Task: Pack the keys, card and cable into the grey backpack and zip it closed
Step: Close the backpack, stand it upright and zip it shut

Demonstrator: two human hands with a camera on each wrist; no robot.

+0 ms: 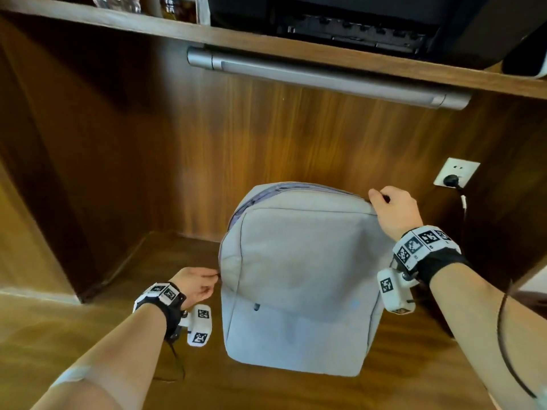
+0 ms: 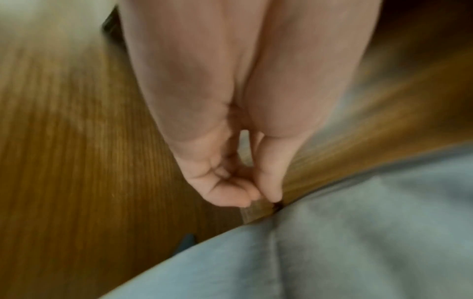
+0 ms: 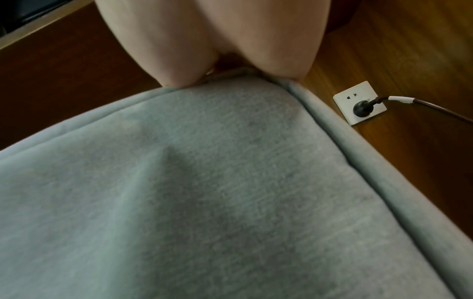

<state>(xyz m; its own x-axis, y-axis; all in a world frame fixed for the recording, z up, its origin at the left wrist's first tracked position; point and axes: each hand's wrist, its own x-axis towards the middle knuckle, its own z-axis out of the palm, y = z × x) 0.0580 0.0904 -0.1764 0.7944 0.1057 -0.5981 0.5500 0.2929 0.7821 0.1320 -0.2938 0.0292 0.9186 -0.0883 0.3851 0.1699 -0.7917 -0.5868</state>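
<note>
The grey backpack (image 1: pixel 299 276) stands upright on the wooden desk (image 1: pixel 88 335), its front facing me. My left hand (image 1: pixel 215 280) is at the backpack's left side, thumb and fingers pinching a small dark zip pull (image 2: pixel 277 205) at the seam. My right hand (image 1: pixel 377 198) grips the backpack's top right corner (image 3: pixel 281 85), with its fingertips hidden behind the fabric edge. The zip line across the top looks closed. No keys, card or cable show in any view.
A white wall socket (image 1: pixel 455 173) with a black plug and cord is on the wood panel just right of the backpack. A shelf overhead carries a grey bar lamp (image 1: pixel 325 78) under it and a black device (image 1: pixel 355 22) on it.
</note>
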